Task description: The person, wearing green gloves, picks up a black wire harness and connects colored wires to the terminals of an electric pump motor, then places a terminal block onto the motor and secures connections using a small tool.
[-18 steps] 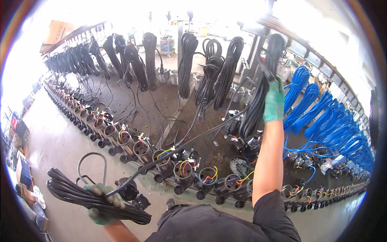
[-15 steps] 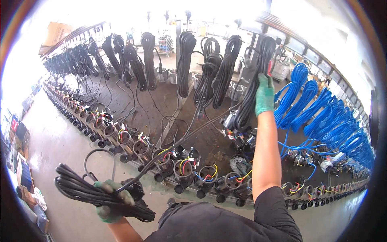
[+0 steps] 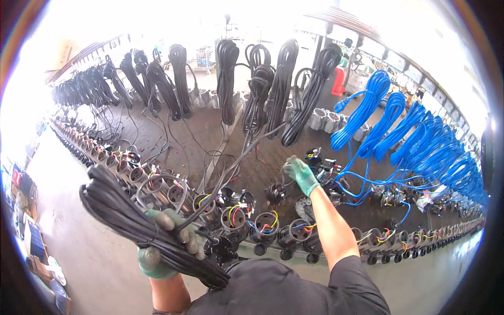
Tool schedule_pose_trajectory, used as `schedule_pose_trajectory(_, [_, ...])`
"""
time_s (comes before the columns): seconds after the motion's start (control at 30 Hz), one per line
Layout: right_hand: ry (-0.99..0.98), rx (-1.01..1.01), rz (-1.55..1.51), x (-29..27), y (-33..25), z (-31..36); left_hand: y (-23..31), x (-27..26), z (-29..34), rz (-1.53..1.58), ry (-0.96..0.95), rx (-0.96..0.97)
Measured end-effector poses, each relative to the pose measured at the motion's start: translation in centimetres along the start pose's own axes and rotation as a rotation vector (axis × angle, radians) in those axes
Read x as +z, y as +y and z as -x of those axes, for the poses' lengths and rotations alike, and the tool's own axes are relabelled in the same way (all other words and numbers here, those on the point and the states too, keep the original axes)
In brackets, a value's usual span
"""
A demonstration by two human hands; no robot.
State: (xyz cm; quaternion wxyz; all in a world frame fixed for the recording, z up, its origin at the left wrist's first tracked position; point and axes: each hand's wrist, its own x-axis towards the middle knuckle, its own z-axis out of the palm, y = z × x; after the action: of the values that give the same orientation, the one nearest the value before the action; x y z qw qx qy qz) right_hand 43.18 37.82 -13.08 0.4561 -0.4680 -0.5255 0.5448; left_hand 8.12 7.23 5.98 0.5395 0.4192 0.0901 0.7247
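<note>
My left hand, in a green glove with grey fingers, is wrapped round a coiled black cable. The coil is tied at its middle and held tilted over the near edge of the bench. A single length of this cable runs up to the right toward the hanging coils. Under the coil's lower end is a black fitting. My right hand, gloved the same way, is low over the bench with its fingers curled together. What its fingertips hold is too small to tell. A dark part with wires lies just below it.
Black cable coils hang in a row behind the bench, and blue coils hang at the right. Along the near edge stand several cylindrical housings with coloured wires. Grey metal cylinders line the far side.
My right hand has left a hanging black coil and come down over the bench. My left hand has moved up and right with its cable coil.
</note>
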Motion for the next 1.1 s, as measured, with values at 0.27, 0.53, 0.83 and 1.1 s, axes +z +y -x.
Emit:
schedule_pose_trajectory(0.27, [-0.049,-0.386,0.008,5.8,-17.2,12.6,-3.3,3.2,-4.0,0.117,0.128,-0.272])
schedule_pose_trajectory(0.53, [-0.195,-0.770,0.595,14.2,-16.0,20.9,-7.6,4.6,-5.3,-0.336,0.244,-0.246])
schedule_pose_trajectory(0.83, [0.120,-0.652,-0.077,8.3,-17.3,19.1,-7.9,1.9,-6.5,-0.418,0.364,-0.332])
schedule_pose_trajectory(1.1, [0.567,-0.940,0.179,0.2,-23.4,14.1,-4.4,-0.2,-3.8,-0.279,0.356,-0.282])
